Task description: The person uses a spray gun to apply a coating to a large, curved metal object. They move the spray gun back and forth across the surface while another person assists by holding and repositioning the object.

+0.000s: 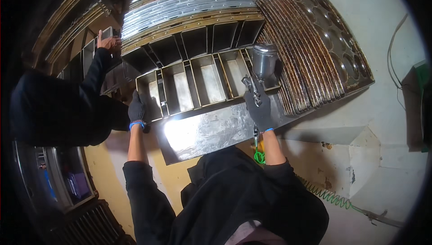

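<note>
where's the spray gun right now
In the head view the spray gun is just right of centre, held in the right hand, its metal cup over the right end of the strapped loaf tins.

Both arms come up from the bottom, side by side and well apart. The sleeves are black and pushed up, so both forearms are bare. Each hand wears a dark glove with a blue band at the wrist.

The left hand [136,109] reaches straight ahead. Its fingers point up and away, and they are bent down a little, as if pressing on an edge.

The right hand [260,110] is up a bit higher and farther right. Its fingers are curled tight into a grip. The right wrist is straight, and the elbow is bent close to the body.
</note>
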`<state>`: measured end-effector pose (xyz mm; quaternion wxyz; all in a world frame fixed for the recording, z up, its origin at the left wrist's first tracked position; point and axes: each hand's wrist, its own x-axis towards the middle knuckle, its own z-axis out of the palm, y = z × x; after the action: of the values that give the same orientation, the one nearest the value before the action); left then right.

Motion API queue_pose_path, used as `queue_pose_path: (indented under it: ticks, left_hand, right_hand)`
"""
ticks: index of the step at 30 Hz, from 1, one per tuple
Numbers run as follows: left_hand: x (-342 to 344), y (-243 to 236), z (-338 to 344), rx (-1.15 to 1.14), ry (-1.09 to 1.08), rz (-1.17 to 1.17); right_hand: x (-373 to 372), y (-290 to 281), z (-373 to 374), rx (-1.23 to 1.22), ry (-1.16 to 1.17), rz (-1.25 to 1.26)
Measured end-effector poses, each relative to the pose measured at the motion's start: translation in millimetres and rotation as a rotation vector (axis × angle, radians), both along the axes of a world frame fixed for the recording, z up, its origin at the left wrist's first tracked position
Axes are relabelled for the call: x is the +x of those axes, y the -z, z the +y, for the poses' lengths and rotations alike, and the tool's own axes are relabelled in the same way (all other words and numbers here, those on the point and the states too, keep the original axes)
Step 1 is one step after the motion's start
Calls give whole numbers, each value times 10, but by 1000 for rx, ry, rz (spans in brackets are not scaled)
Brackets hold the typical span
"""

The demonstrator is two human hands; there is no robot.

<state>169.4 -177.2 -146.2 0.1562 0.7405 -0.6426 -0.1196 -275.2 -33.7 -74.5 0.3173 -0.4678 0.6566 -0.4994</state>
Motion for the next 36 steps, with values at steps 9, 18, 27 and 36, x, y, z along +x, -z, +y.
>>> queue_pose_path:
  ticks: [9,18,27,36]
  left_hand:
    - [-29,-7,332,13,-54,13]
    - [-97,-50,449,-34,-102,36]
    - [14,127,410,-64,-80,65]
    - [-235,-212,503,-1,-159,176]
  right_hand:
    - [379,-46,7,13,-159,-132]
    - [743,-90,-56,-73,-319,-62]
    - [777,-60,64,-30,-194,68]
    - [1514,-63,160,-76,-127,-150]
